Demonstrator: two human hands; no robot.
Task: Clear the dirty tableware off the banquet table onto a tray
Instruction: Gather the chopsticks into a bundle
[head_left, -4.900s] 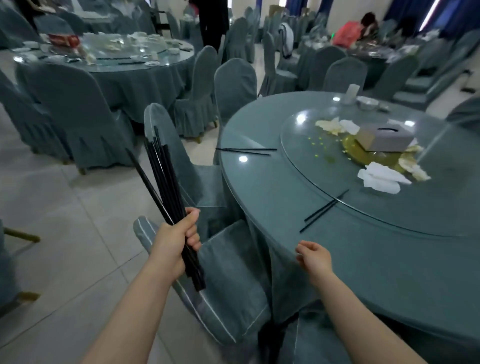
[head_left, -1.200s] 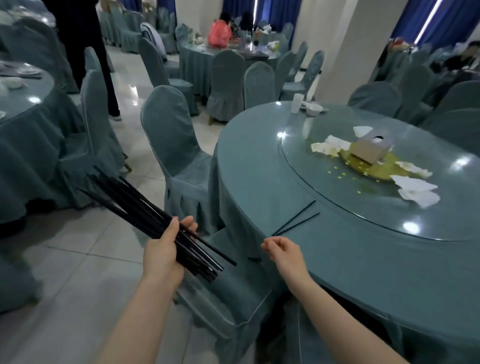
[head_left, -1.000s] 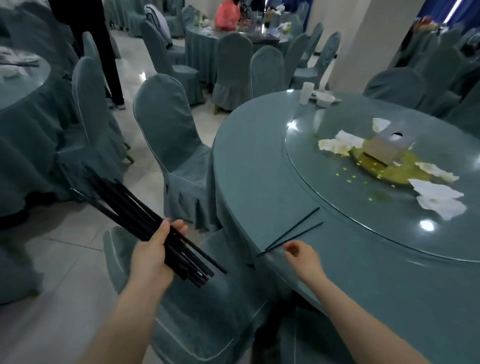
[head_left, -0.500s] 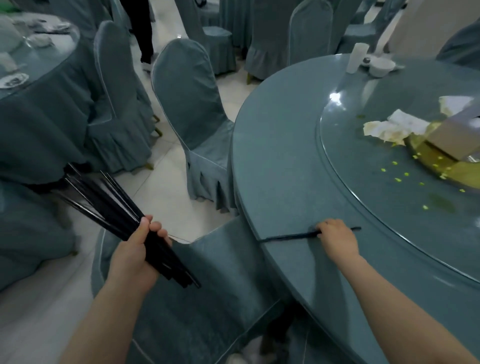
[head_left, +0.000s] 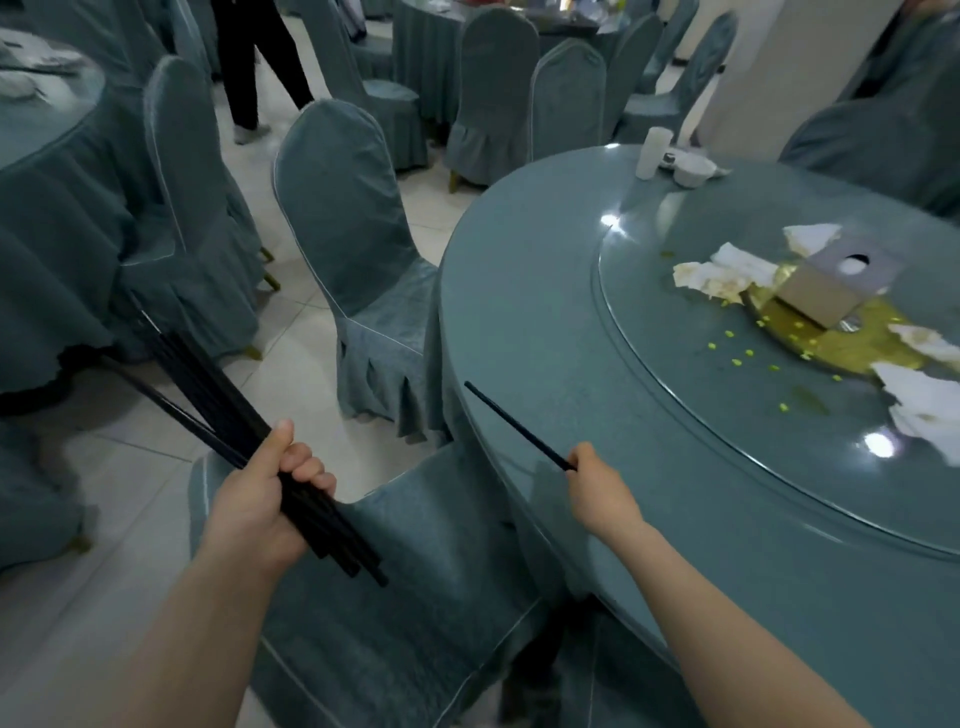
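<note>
The left hand (head_left: 260, 499), at lower left of the frame, has its fingers (head_left: 306, 467) curled tight around a thick bundle of black chopsticks (head_left: 218, 410), thumb laid along the top; the sticks fan out toward the left edge and their short ends poke out below the palm. The right hand (head_left: 602, 488), at lower centre, is closed around the end of the black chopsticks lifted from the table (head_left: 514, 423), which slant up and to the left above the worktop's edge; whether it holds one stick or two pressed together cannot be told.

The worktop (head_left: 545, 291) is a round table in a grey-green cloth, filling the right half of the frame, with a glass turntable (head_left: 727, 415) on it. On the glass lie one grey tissue box (head_left: 826, 286), a yellow spill (head_left: 852, 348) under it and several crumpled white napkins (head_left: 727, 270). At the far rim, upper right, stand one white cup (head_left: 652, 153) and one small white bowl (head_left: 693, 169), just beside each other.

Covered chairs (head_left: 343, 208) in the same cloth ring the table, on a pale tiled floor (head_left: 291, 332). Another clothed table (head_left: 47, 171) fills the upper left, a third the top centre. One person's dark trouser legs (head_left: 254, 57) show at upper left.
</note>
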